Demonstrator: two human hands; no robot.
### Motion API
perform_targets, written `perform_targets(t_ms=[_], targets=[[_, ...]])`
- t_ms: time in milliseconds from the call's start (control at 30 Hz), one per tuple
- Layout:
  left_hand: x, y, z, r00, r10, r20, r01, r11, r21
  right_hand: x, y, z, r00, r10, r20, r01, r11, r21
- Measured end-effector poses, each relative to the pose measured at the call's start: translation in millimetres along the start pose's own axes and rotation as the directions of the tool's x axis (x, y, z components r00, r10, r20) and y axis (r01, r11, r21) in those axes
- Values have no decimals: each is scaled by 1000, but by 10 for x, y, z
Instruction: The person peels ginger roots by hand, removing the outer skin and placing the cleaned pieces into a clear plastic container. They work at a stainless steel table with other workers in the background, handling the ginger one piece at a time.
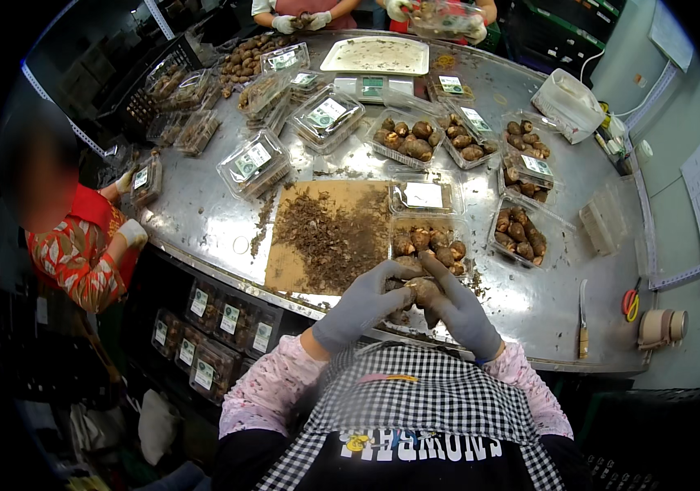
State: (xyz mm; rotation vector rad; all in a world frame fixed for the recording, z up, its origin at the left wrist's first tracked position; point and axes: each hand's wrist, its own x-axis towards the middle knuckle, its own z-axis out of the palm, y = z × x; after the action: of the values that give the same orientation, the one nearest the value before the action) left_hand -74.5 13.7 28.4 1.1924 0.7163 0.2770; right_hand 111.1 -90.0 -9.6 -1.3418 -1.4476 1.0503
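Observation:
In grey gloves, my left hand [362,305] and my right hand [465,314] meet at the table's near edge. Between their fingertips they hold a small brown taro corm [425,291]. More corms show below and behind the fingers, partly hidden. Just beyond lies an open clear plastic clamshell box [464,228] partly filled with taro corms; its lid [395,197], folded away from me, bears a white label. To the left, a cardboard sheet [284,270] is strewn with dark peelings [331,239].
Open taro boxes [408,144] and another box [517,236] stand beyond and right. Closed labelled boxes [254,162] lie left, before a scale [374,86] with a tray [374,55]. A knife [583,319] and scissors [631,302] lie right. Co-workers, one a person at left [89,245], handle boxes and corms.

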Motion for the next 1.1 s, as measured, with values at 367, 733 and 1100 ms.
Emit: perform_targets(t_ms=[367, 733, 1100], targets=[[-46, -62, 29, 1000, -18, 9, 20, 969, -246, -16, -169, 39, 1000, 29, 10, -31, 934, 355], [-55, -70, 38, 999, -19, 51, 30, 971, -239, -12, -144, 100, 997, -29, -76, 45, 978, 206], [26, -166, -10, 991, -53, 127, 110, 858, -501, 44, -131, 56, 981, -185, -64, 172, 969, -177]])
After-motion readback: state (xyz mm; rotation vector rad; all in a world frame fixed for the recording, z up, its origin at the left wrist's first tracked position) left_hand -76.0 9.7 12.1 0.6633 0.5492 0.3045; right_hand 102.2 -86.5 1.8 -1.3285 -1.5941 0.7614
